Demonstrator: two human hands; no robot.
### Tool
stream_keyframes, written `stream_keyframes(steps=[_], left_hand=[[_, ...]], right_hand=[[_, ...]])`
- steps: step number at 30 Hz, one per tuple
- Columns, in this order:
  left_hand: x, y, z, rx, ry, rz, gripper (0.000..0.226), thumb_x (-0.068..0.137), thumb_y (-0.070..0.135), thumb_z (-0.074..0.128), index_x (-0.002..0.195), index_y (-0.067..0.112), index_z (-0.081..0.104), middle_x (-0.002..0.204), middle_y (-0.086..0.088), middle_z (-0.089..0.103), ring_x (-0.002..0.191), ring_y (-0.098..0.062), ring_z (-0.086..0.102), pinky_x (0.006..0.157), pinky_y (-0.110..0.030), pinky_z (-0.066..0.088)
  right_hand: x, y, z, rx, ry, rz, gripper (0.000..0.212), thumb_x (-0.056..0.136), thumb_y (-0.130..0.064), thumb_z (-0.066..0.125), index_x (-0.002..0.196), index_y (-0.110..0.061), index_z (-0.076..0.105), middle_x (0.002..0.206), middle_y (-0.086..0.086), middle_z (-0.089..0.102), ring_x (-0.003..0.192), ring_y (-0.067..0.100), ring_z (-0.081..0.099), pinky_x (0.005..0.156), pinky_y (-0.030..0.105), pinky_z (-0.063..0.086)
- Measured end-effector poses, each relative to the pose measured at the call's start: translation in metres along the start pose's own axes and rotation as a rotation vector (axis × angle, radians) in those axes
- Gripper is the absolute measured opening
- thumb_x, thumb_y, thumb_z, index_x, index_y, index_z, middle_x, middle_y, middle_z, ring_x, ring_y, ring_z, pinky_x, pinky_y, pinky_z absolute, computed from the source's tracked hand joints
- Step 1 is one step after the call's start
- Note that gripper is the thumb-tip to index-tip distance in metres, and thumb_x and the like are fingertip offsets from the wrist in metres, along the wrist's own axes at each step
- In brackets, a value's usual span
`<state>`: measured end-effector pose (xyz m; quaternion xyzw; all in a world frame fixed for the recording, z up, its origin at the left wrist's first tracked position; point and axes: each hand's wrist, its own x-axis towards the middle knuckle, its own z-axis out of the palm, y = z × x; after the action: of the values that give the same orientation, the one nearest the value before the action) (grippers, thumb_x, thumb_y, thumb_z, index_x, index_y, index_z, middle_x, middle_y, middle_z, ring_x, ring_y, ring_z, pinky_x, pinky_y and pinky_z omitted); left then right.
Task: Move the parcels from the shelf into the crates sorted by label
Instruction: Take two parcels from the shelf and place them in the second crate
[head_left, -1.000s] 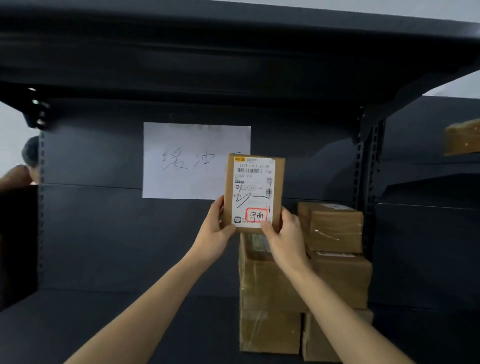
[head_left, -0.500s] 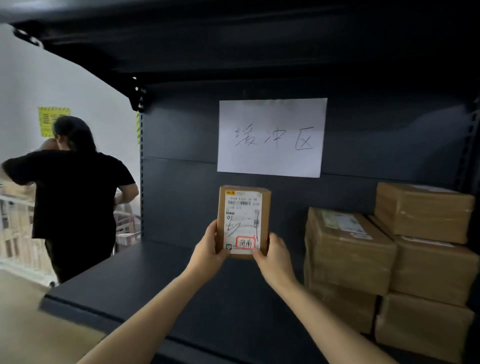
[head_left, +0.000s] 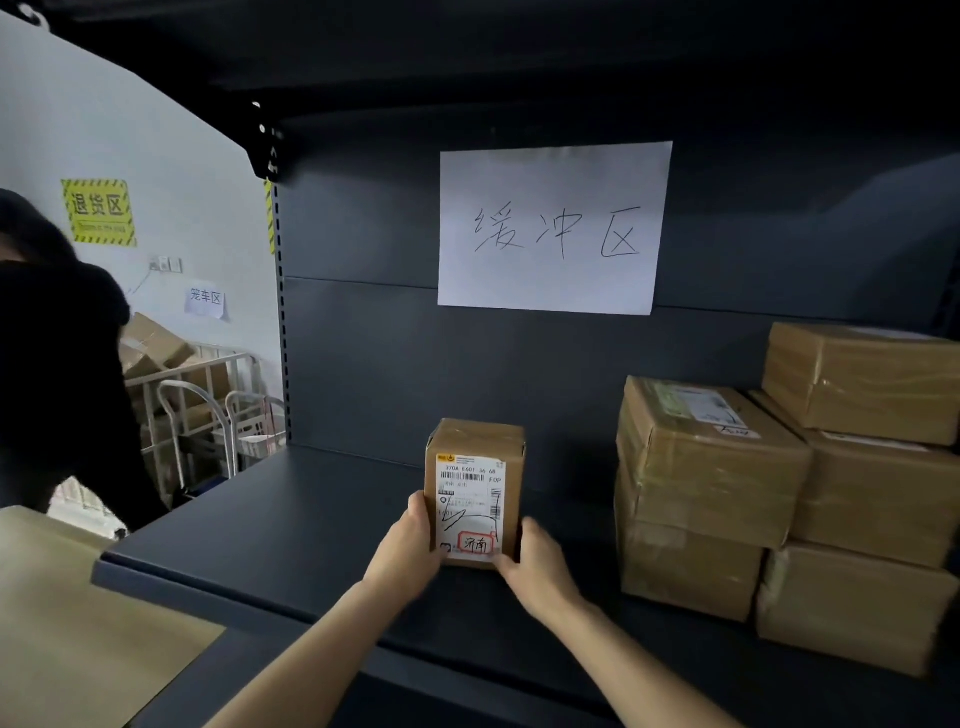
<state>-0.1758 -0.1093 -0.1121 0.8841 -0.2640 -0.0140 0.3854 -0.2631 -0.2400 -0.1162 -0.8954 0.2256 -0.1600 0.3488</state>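
Head view: the small parcel (head_left: 475, 493) stands upright over the shelf (head_left: 311, 519), label toward us; the left hand (head_left: 408, 551) grips its lower left edge, the right hand (head_left: 535, 569) its lower right edge.

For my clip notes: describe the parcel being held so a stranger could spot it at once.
Find the white paper sign inside the dark shelf. Below it, the left hand and right hand hold a small parcel upright. Unlike the bigger stacked boxes to its right, its label faces the camera, with a red-outlined mark.
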Motion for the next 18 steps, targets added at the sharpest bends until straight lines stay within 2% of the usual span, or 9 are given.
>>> stream_keyframes(steps=[2, 4, 7, 9, 11, 18], left_hand=[[-0.001, 0.0, 0.0, -0.025, -0.018, -0.005, 0.054, 0.077, 0.025, 0.071, 0.118, 0.015, 0.036, 0.114, 0.0, 0.059, 0.096, -0.017, 0.06, 0.081, -0.036, 0.055], [-0.002, 0.0, -0.002, -0.029, -0.01, 0.003, 0.078, 0.068, 0.036, 0.078, 0.129, 0.018, 0.032, 0.122, 0.003, 0.052, 0.108, -0.016, 0.055, 0.087, -0.034, 0.052], [-0.003, 0.002, -0.008, 0.044, 0.032, 0.011, 0.104, 0.069, 0.035, 0.077, 0.147, 0.019, 0.011, 0.145, -0.003, 0.035, 0.134, -0.02, 0.036, 0.102, -0.039, 0.043], [-0.004, 0.003, -0.013, 0.12, 0.058, 0.004, 0.107, 0.073, 0.031, 0.074, 0.149, 0.016, 0.0, 0.153, -0.005, 0.022, 0.142, -0.022, 0.021, 0.108, -0.039, 0.036], [-0.005, 0.005, -0.02, 0.163, 0.088, 0.018, 0.108, 0.074, 0.032, 0.074, 0.149, 0.014, -0.001, 0.155, -0.007, 0.017, 0.144, -0.023, 0.014, 0.112, -0.039, 0.031], [-0.002, 0.043, -0.054, 0.179, 0.201, 0.165, 0.102, 0.075, 0.035, 0.075, 0.149, 0.016, 0.007, 0.155, -0.007, 0.015, 0.145, -0.025, 0.008, 0.116, -0.04, 0.022]], right_hand=[[0.0, 0.001, -0.001, -0.023, -0.018, 0.0, 0.043, 0.086, -0.025, 0.064, 0.124, -0.012, 0.047, 0.128, 0.005, 0.054, 0.119, 0.018, 0.053, 0.097, 0.028, 0.048], [-0.001, 0.0, -0.006, -0.059, -0.019, -0.005, 0.047, 0.085, -0.026, 0.065, 0.126, -0.013, 0.045, 0.13, 0.005, 0.052, 0.119, 0.018, 0.053, 0.098, 0.028, 0.047], [-0.002, -0.003, -0.015, -0.136, -0.017, -0.018, 0.056, 0.087, -0.026, 0.062, 0.135, -0.013, 0.037, 0.136, 0.006, 0.046, 0.124, 0.019, 0.048, 0.1, 0.029, 0.044], [-0.006, -0.007, -0.023, -0.216, -0.016, -0.035, 0.062, 0.089, -0.028, 0.06, 0.141, -0.012, 0.029, 0.141, 0.007, 0.04, 0.128, 0.021, 0.044, 0.1, 0.03, 0.042], [-0.01, -0.011, -0.031, -0.286, -0.001, -0.07, 0.064, 0.089, -0.028, 0.059, 0.142, -0.013, 0.026, 0.143, 0.008, 0.037, 0.129, 0.022, 0.043, 0.1, 0.032, 0.044], [-0.018, -0.042, -0.084, -0.473, 0.171, -0.275, 0.065, 0.093, -0.029, 0.052, 0.146, -0.01, 0.02, 0.151, 0.009, 0.026, 0.136, 0.023, 0.032, 0.108, 0.032, 0.034]])
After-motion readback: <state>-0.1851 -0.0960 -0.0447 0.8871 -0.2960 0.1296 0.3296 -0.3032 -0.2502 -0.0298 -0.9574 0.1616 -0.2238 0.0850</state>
